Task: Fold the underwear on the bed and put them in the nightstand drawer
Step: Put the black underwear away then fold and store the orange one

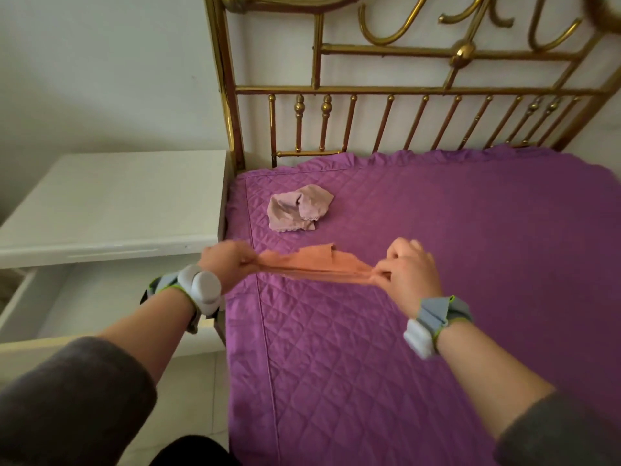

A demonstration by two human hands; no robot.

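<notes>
Pulling orange underwear (302,264) taut between left hand (225,264) and right hand (411,275), over the purple bed (437,314) near its left edge. Fingers (391,274) of both curled tight, pinching one bunched end each. Further back, pink underwear (299,213) lying crumpled on the bed, near the brass headboard (369,92). Beside the bed, white nightstand (114,203), drawer (100,297) standing open below the left wrist.
</notes>
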